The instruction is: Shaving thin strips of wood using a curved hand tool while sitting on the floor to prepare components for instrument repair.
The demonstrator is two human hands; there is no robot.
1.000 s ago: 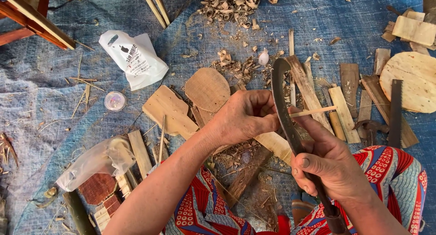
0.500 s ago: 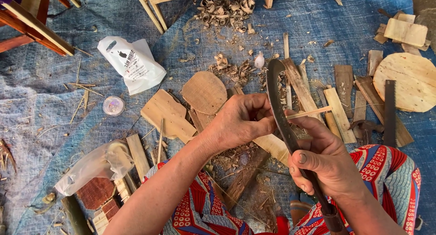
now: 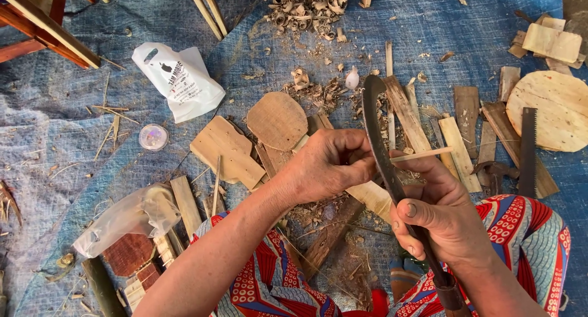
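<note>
Two hands, right hand (image 3: pixel 442 216) clenching curved knife (image 3: pixel 383 148), left hand (image 3: pixel 327 165) pinching thin stick (image 3: pixel 422 154), white pouch (image 3: pixel 179 80) upper-left

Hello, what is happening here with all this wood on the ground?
A person sits over a blue tarp and works a thin wooden stick against a curved knife. The right hand grips the knife's handle, blade pointing away. The left hand holds the stick at the blade. Around lie wood shavings, flat wooden pieces, a saw and a white plastic bag.
</note>
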